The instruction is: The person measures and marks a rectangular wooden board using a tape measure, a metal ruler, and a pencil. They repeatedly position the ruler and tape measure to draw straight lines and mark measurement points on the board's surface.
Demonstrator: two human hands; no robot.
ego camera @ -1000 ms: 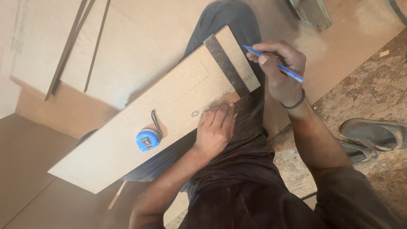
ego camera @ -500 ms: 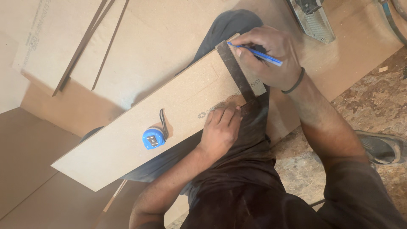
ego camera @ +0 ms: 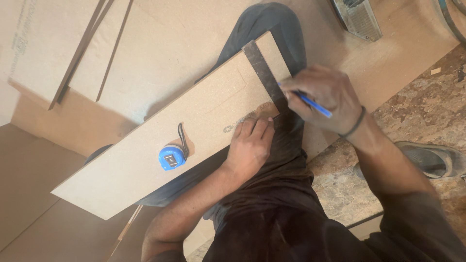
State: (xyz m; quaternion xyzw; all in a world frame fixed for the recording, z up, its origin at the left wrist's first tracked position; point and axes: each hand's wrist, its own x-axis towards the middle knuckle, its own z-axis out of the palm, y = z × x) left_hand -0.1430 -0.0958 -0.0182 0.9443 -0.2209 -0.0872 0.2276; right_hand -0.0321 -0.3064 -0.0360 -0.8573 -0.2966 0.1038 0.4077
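A long tan fibreboard panel [ego camera: 145,145] lies across my lap. A dark metal square [ego camera: 264,73] rests across its right end. My left hand [ego camera: 250,145] presses flat on the board's near edge, its fingers against the square's base. My right hand [ego camera: 325,94] grips a blue pen [ego camera: 313,104] with the tip at the square's right edge. A blue tape measure [ego camera: 171,157] with a black strap sits on the board to the left of my left hand.
More fibreboard sheets [ego camera: 160,53] and thin dark strips [ego camera: 80,53] lie beyond the panel. A metal tool [ego camera: 359,19] sits at the top right. A dark sandal [ego camera: 429,157] rests on the mottled floor [ego camera: 422,106] at the right.
My right hand has slid the pen down along the square toward the board's near edge. My left hand stays pressed on the board. The view has shifted slightly.
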